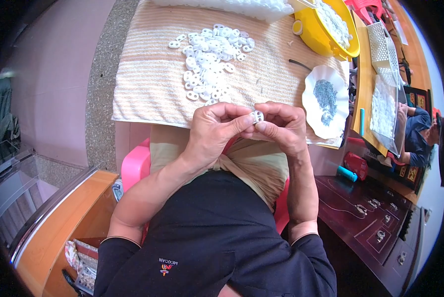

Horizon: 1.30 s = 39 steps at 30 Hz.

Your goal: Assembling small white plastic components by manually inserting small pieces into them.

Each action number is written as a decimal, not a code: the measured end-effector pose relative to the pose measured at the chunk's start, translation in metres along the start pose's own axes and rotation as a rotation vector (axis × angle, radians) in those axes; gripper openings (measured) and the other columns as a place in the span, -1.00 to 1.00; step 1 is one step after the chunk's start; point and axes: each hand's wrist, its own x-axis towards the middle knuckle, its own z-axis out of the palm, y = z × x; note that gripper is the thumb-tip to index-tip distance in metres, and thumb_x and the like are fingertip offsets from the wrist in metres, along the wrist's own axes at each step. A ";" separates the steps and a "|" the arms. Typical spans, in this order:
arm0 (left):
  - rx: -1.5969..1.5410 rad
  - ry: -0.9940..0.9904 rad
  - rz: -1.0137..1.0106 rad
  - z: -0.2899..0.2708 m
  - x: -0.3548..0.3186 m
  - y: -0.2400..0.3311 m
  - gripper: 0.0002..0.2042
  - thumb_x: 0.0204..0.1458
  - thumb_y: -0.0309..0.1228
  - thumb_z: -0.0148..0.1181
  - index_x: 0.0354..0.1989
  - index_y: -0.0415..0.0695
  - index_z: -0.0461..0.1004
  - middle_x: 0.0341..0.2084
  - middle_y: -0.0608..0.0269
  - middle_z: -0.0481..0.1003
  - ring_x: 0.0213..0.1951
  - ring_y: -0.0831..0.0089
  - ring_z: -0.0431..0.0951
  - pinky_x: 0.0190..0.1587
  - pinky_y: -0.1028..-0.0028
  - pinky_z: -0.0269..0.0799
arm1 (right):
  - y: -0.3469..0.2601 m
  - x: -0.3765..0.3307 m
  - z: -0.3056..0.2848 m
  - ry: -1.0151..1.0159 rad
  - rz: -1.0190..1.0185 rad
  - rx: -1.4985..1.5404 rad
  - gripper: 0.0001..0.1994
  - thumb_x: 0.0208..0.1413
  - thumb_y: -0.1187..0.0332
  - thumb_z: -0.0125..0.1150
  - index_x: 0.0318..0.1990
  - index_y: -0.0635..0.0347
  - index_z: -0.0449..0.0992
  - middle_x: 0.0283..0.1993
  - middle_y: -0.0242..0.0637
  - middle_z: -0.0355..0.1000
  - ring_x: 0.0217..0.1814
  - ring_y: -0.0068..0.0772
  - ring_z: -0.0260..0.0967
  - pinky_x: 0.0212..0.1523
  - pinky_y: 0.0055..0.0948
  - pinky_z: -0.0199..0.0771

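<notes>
Both my hands meet just over the near edge of the towel-covered table. My left hand (214,129) and my right hand (285,129) pinch a small white plastic piece with holes (257,116) between thumbs and fingers. Whether a pin is also in my fingers, I cannot tell. Beyond my left hand lies a loose heap of white oval two-hole plastic pieces (209,62). To the right of my right hand stands a white scalloped dish (310,106), holding a pile of small dark metal pins (326,96).
A yellow basin (311,42) full of white parts stands at the far right, near a clear bag of white pieces (232,7). A thin dark rod (300,64) lies by the dish. Another person (420,136) sits at the right, beside a clear tray of white parts (383,111).
</notes>
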 end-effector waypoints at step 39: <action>0.006 0.012 -0.028 0.001 0.000 0.002 -0.84 0.06 -0.52 0.24 -0.22 -0.34 0.52 -0.43 0.16 0.56 -0.41 0.56 0.55 -0.30 0.59 0.55 | 0.008 0.001 -0.003 0.002 0.033 0.125 -0.66 -0.05 0.67 0.28 -0.05 0.42 0.49 -0.19 -0.13 0.52 -0.19 -0.41 0.52 -0.19 -0.54 0.56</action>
